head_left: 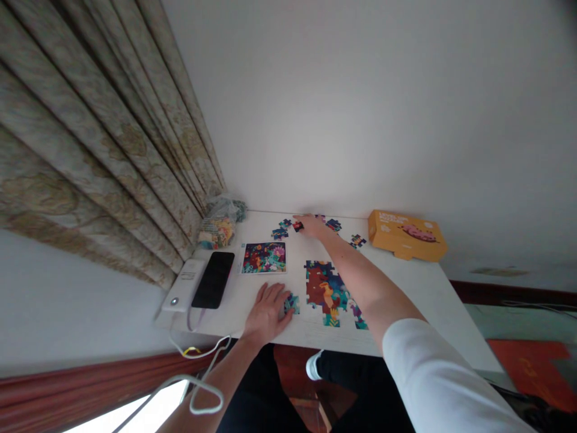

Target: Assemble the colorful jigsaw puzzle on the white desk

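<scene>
Your spread left hand [267,313] touches joined puzzle pieces [291,304] near the table's front edge [297,338]; your right hand [311,226], reaching the far edge, is beside a red piece [297,226], its grip unclear.

A home: patterned curtains [103,144], a white desk [419,294], jigsaw pieces [322,282].

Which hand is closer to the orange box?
Right. The right hand is among the loose puzzle pieces, apart from the orange puzzle box. The left hand is much farther from the box, near the table's front edge.
</scene>
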Demonstrator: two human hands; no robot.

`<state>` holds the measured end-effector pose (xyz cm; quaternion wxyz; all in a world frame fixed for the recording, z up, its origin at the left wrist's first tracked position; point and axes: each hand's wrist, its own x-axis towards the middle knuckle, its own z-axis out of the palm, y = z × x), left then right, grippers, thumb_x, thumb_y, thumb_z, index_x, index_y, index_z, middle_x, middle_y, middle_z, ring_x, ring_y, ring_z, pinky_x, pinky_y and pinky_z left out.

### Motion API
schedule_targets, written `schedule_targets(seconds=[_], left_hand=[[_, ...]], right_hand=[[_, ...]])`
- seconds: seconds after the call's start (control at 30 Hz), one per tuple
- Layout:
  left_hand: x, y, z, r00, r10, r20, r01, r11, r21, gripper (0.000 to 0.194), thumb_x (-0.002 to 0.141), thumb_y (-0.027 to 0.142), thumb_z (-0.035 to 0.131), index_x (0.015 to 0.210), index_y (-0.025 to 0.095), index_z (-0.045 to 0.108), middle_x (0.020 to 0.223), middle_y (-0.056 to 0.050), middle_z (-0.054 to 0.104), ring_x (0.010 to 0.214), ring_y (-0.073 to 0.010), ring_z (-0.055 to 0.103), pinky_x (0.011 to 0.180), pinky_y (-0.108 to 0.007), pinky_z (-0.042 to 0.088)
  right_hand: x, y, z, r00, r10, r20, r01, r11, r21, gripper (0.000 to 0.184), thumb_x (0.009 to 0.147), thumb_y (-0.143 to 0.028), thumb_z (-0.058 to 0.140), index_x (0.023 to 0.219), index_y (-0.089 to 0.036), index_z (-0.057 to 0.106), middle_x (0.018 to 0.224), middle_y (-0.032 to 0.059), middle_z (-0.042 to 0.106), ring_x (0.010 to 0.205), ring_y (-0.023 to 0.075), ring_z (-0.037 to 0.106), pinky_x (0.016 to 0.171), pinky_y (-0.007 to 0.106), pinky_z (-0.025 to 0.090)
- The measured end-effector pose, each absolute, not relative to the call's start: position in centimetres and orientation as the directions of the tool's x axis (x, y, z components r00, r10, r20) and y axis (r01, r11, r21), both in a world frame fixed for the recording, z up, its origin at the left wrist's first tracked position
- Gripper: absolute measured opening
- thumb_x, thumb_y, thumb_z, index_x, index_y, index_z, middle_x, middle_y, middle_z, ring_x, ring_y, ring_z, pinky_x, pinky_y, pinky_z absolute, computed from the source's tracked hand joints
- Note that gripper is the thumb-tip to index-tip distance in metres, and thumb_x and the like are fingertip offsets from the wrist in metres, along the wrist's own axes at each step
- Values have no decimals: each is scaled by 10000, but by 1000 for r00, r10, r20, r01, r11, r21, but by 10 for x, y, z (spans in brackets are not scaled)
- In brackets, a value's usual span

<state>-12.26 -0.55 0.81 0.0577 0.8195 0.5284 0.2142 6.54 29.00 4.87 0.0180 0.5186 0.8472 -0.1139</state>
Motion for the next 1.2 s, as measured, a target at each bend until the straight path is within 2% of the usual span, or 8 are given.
schedule_targets(seconds=[0.3,0.4,0.57,0.7,0.83,1.0,1.1,1.2], left_hand=[[-124,-7,18,408,876,259,775,-482,410,362,843,270,683,1202,224,680,1274,-104,684,1243,-284,613,1212,-538,365],[-124,-7,19,413,876,249,769,-482,420,346,833,264,685,1177,227,683,1256,-101,687,1228,-283,614,1205,-540,368],[-125,-6,17,419,862,286,760,-506,408,341,829,260,693,1169,231,688,1241,-100,692,1210,-282,623,1184,-540,394],[-126,-6,15,439,838,325,741,-542,396,280,845,254,701,1124,233,703,1191,-95,709,1150,-277,654,1129,-532,458],[-128,-5,11,393,833,390,727,-541,423,218,895,265,689,1111,231,701,1159,-99,717,1106,-269,672,1036,-494,540],[-119,-1,13,204,876,437,702,-442,559,369,909,268,695,1273,255,634,1264,-97,675,1207,-260,641,1071,-464,542],[-103,-2,26,235,876,421,646,-465,605,574,897,285,725,1433,260,520,1396,-117,608,1320,-274,580,1139,-487,494],[-87,-4,39,300,851,431,594,-520,614,661,912,291,721,1509,265,439,1479,-137,554,1386,-287,533,1167,-511,464]], right_hand=[[59,307,42,-498,849,-176,842,424,-333,731,662,-185,881,1356,-226,655,1324,161,693,1220,347,629,1020,458,498],[62,306,39,-474,864,-169,841,387,-379,531,639,-175,889,1150,-178,742,1182,159,744,1079,316,681,922,393,528],[79,286,43,-429,899,-94,806,333,-489,101,808,-148,718,904,-166,744,956,104,766,910,233,697,820,315,522],[102,248,44,-352,936,-16,726,262,-636,250,865,-230,675,1108,-174,688,909,58,745,800,184,690,739,286,525],[118,185,39,-215,975,-59,393,31,-919,404,783,-388,771,1124,-203,656,747,-10,690,637,171,647,609,276,506],[119,98,37,-260,959,-108,199,-56,-978,484,827,-503,723,1214,-216,690,772,12,707,650,174,638,593,283,507],[118,61,40,-298,944,-142,138,-104,-985,487,879,-466,667,1310,-239,662,1020,65,762,761,187,687,672,317,559],[121,40,44,-313,934,-173,135,-137,-981,472,882,-419,664,1324,-254,654,1066,69,768,820,200,707,684,321,568]])
